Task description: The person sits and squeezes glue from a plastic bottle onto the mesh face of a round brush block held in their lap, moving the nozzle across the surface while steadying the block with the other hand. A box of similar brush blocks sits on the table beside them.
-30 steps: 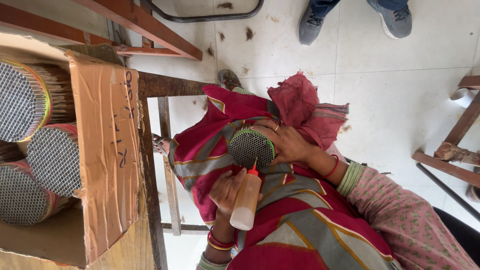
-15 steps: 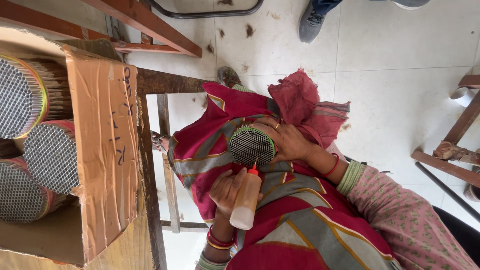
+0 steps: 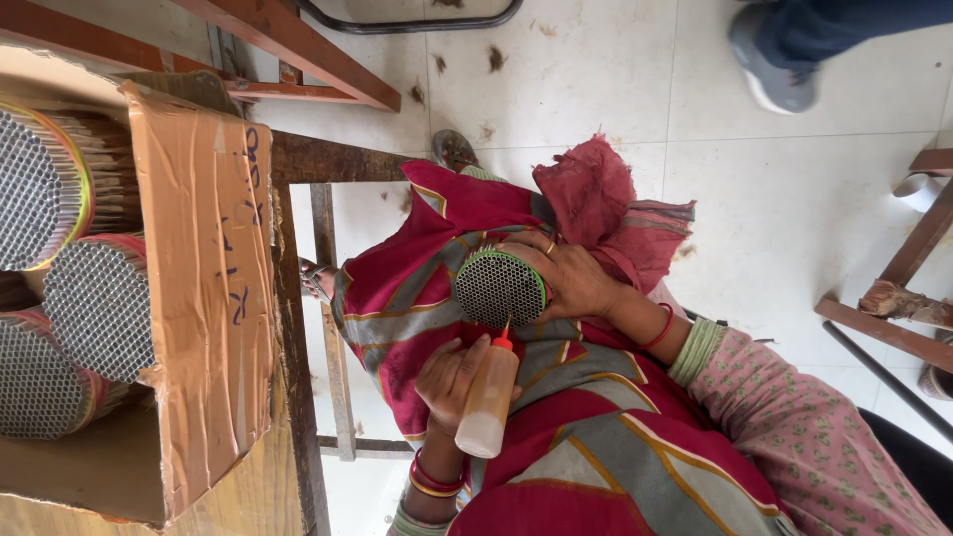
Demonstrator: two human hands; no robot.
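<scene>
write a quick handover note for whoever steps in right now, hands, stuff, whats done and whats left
Left hand: fingers closed round a squeeze bottle, red nozzle touching the lower edge of the bundle's open end.
Right hand: grips a round bundle of tubes over the lap, green band at its rim.
Done: cannot tell how much of that end is covered.
Left: more bundles lie in the cardboard box alongside.

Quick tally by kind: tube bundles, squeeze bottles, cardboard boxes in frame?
Tube bundles: 4 — one in the hand, three in the box
Squeeze bottle: 1
Cardboard box: 1
Total: 6
</scene>
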